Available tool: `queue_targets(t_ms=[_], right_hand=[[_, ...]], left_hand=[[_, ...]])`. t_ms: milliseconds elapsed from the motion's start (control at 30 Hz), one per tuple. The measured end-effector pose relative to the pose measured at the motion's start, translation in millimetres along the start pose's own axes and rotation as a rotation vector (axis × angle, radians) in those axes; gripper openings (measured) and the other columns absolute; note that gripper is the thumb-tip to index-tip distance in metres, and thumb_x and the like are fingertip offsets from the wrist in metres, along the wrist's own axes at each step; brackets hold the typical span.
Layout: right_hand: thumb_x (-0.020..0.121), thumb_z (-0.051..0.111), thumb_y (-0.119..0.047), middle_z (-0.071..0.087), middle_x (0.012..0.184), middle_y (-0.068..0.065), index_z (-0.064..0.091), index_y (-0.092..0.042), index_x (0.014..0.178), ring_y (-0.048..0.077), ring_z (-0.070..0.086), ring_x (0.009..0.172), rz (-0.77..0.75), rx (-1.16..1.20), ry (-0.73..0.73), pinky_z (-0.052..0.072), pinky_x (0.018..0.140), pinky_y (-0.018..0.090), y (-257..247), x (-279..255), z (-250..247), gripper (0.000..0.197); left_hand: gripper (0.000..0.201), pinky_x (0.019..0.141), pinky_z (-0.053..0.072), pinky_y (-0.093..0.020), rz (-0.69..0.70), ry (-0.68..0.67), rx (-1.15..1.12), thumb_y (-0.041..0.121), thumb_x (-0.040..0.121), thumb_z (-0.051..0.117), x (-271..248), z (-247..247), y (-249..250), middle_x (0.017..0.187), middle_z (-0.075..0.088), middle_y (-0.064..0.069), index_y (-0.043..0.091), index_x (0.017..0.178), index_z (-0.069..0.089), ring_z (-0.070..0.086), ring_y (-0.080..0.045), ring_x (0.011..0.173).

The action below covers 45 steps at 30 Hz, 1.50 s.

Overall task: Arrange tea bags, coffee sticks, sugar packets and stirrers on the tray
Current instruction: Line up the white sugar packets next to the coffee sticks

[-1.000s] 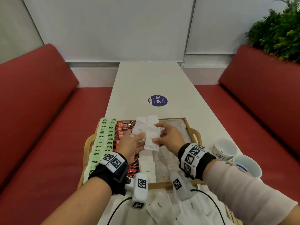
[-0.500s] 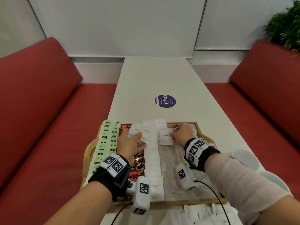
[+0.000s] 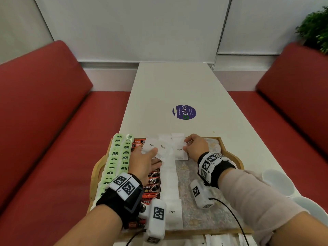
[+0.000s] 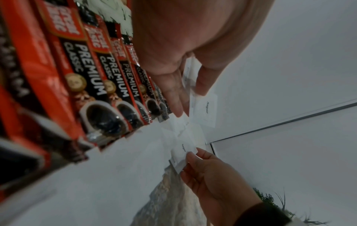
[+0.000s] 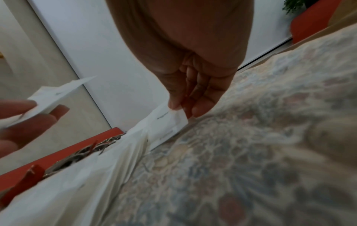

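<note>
The right hand (image 3: 196, 147) pinches one white paper sugar packet (image 3: 180, 151) by its edge, low over the far end of the wooden tray with the flowery cloth liner (image 3: 229, 157). The left hand (image 3: 144, 161) grips a small fan of white sugar packets (image 3: 156, 148) between thumb and fingers (image 4: 174, 97), above the red-and-black coffee sticks (image 3: 150, 185).

The risk I see is in the fan — the packets are thin and slippery, so one may slide out and fall on the coffee sticks or on the white sugar column (image 3: 169, 180), spoiling the neat row. The right packet is held only at its edge; if it is released tilted, it may land crooked. The green tea bags (image 3: 116, 157) lie well apart, so they seem safe.
</note>
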State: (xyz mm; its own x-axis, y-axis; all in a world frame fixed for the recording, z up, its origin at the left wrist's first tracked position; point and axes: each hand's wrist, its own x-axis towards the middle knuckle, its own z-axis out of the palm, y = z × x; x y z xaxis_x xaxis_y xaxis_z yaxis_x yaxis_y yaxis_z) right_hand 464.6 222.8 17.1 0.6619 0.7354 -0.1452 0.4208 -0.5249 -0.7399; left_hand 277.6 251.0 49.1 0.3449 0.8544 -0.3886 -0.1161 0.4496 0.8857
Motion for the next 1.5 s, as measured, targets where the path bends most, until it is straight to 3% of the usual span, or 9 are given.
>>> queue_targets(t_ms=[233,367,533,633,767,1000,1167,1333,1500], right_hand=[[0.082,0.068,-0.009,0.054,0.09,0.0,0.057,-0.009,0.105,0.022,0.058,0.092,0.018,-0.094,0.003,0.044,0.073,0.025,-2.9,-2.7,0.6,0.025],[0.086,0.064,-0.017,0.053,0.092,0.0,0.053,-0.01,0.106,0.018,0.052,0.083,0.0,-0.079,0.008,0.04,0.07,0.026,-5.0,-5.2,-2.7,0.024],[0.097,0.047,-0.025,0.061,0.08,0.001,0.062,-0.013,0.088,0.015,0.054,0.065,-0.15,0.137,-0.129,0.044,0.063,0.026,-13.6,-29.2,-5.4,0.021],[0.093,0.056,-0.034,0.063,0.072,-0.002,0.061,-0.013,0.077,0.011,0.055,0.058,-0.176,0.22,-0.255,0.043,0.055,0.019,-17.6,-45.6,-4.9,0.027],[0.086,0.068,-0.024,0.061,0.065,-0.002,0.055,-0.009,0.069,0.009,0.056,0.053,-0.152,0.306,-0.287,0.041,0.051,0.017,-15.9,-52.1,-1.1,0.026],[0.092,0.058,-0.014,0.056,0.064,0.006,0.041,-0.012,0.073,0.017,0.065,0.054,-0.064,0.375,-0.175,0.041,0.053,0.029,-13.5,-42.3,-9.5,0.026],[0.093,0.053,-0.007,0.055,0.069,0.005,0.047,-0.012,0.076,0.021,0.06,0.054,0.06,0.297,-0.073,0.046,0.045,0.023,4.5,-26.9,-20.4,0.019],[0.091,0.057,-0.007,0.056,0.071,0.006,0.049,-0.016,0.067,0.024,0.055,0.059,0.179,0.171,-0.124,0.05,0.057,0.033,17.2,-21.4,-17.7,0.028],[0.088,0.063,-0.012,0.058,0.072,0.003,0.052,-0.018,0.066,0.026,0.058,0.075,0.154,0.026,-0.175,0.055,0.08,0.043,13.5,-21.9,-8.9,0.025]], left_hand=[[0.024,0.077,0.056,-0.039,-0.015,-0.004,0.013,0.004,0.094,0.054,0.8,0.5,-2.3,0.11,0.066,-0.014,0.008,0.118,0.052,0.067,-0.028,0.088],[0.029,0.079,0.055,-0.04,-0.022,0.001,0.016,0.004,0.094,0.054,0.5,2.2,-2.3,0.112,0.065,-0.015,0.005,0.122,0.05,0.067,-0.03,0.093],[0.027,0.076,0.055,-0.037,-0.003,0.019,0.015,0.004,0.095,0.053,-2.9,7.1,-2.4,0.111,0.065,-0.016,0.007,0.121,0.05,0.066,-0.03,0.089],[0.024,0.074,0.055,-0.036,0.003,0.026,0.018,0.004,0.095,0.053,-5.6,11.3,-2.5,0.111,0.065,-0.015,0.011,0.118,0.05,0.067,-0.03,0.09],[0.029,0.075,0.056,-0.037,0.01,0.014,0.033,0.004,0.095,0.053,-9.2,14.2,-3.0,0.111,0.066,-0.015,0.008,0.123,0.05,0.068,-0.028,0.089],[0.042,0.084,0.053,-0.041,-0.014,0.037,0.0,0.016,0.102,0.041,-9.5,14.5,-1.7,0.122,0.055,-0.009,0.014,0.142,0.03,0.066,-0.03,0.093],[0.045,0.081,0.053,-0.039,-0.019,0.036,0.007,0.016,0.101,0.043,-7.6,12.4,-0.7,0.123,0.053,-0.007,0.013,0.144,0.03,0.065,-0.028,0.095],[0.042,0.075,0.055,-0.035,-0.025,0.051,0.037,0.018,0.101,0.044,-5.3,13.0,-0.9,0.128,0.055,-0.011,0.012,0.141,0.035,0.066,-0.025,0.091],[0.042,0.082,0.052,-0.04,-0.026,0.02,0.035,0.017,0.101,0.044,-6.8,14.4,1.2,0.12,0.053,-0.004,0.014,0.141,0.033,0.064,-0.029,0.094]])
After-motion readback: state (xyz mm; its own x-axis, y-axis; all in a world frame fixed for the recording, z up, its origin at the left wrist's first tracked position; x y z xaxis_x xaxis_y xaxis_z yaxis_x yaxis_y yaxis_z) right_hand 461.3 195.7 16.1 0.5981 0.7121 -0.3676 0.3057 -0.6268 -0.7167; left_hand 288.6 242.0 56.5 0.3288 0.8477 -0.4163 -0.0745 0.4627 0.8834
